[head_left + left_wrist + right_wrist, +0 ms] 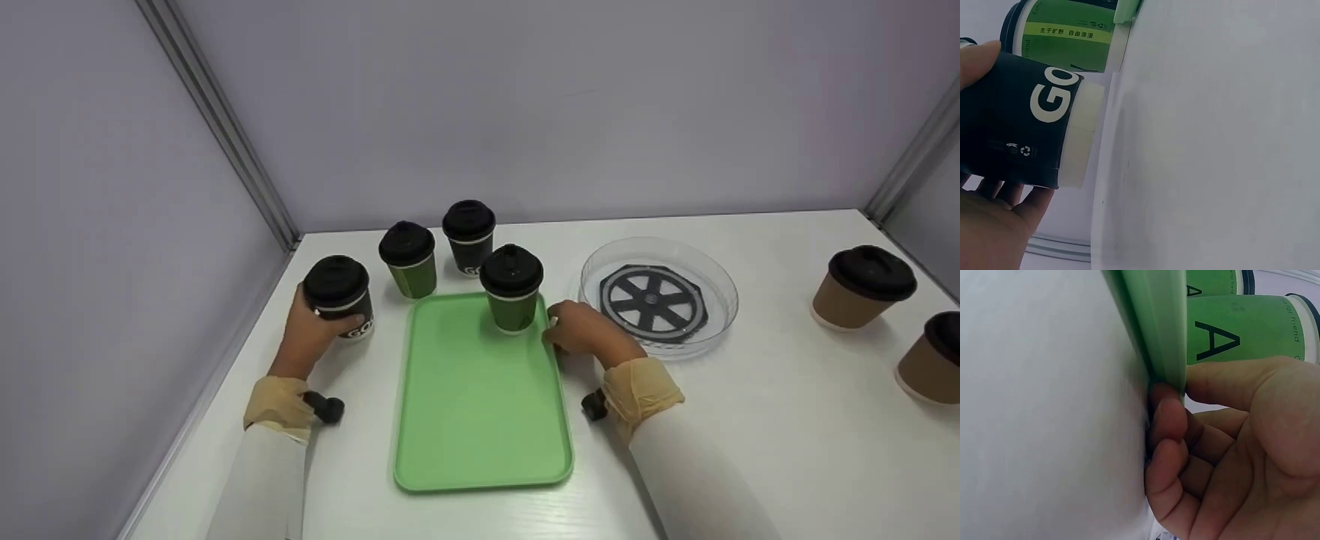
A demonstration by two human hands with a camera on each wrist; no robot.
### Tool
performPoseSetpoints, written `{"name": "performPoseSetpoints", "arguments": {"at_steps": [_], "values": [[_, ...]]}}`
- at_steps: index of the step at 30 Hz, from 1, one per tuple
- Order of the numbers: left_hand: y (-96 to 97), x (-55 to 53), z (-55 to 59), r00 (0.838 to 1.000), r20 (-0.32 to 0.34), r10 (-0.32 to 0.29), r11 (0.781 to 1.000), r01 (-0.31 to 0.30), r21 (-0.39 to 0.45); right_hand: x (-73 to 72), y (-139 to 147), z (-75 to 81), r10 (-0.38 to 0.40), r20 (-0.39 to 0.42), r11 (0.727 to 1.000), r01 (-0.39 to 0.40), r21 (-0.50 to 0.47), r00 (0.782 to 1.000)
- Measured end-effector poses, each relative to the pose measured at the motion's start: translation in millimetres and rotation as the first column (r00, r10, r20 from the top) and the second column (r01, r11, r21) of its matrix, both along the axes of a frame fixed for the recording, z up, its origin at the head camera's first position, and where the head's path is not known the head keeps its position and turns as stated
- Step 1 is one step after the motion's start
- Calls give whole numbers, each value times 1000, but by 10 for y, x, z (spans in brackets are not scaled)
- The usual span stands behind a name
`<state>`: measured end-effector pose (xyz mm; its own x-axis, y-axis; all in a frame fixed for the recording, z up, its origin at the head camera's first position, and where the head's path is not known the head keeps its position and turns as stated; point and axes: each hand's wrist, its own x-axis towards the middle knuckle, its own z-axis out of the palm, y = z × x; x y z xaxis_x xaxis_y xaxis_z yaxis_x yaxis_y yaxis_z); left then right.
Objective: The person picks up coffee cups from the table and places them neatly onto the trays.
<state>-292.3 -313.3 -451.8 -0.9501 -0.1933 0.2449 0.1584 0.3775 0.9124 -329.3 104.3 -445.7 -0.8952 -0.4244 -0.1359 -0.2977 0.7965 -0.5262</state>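
My left hand [309, 334] grips a black paper coffee cup [1016, 121] with white "GO" lettering and a black lid, left of the green tray [484, 405]. Thumb and fingers lie on opposite sides of the cup; whether its base touches the table I cannot tell. My right hand [589, 330] pinches the tray's right rim near its far corner, thumb above and curled fingers at the underside, as the right wrist view shows. A green paper cup [512, 300] with a black lid stands upright on the tray's far right part, close to that thumb.
Behind the tray's far left corner stand another green cup [412, 266] and a black cup [470, 240]. A clear round dish [720, 330] with a dark spoked base lies right of my right hand. Two brown lidded cups [847, 300] are at the far right. Walls border the white table [750, 450].
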Motion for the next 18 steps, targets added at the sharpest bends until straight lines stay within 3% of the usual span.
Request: {"name": "performPoseSetpoints", "arguments": {"at_steps": [8, 13, 18], "values": [[109, 80, 46, 997, -11, -74, 995, 75, 62, 27, -7, -5, -3, 4, 1000, 4, -8, 1000], [281, 175, 200, 985, -26, -169, 981, 170, 92, 28, -3, -4, -7, 10, 1000, 7, -15, 1000], [473, 263, 367, 961, -89, -263, 958, 271, 90, 16, -4, 1, -7, 4, 1000, 7, -18, 1000]]}}
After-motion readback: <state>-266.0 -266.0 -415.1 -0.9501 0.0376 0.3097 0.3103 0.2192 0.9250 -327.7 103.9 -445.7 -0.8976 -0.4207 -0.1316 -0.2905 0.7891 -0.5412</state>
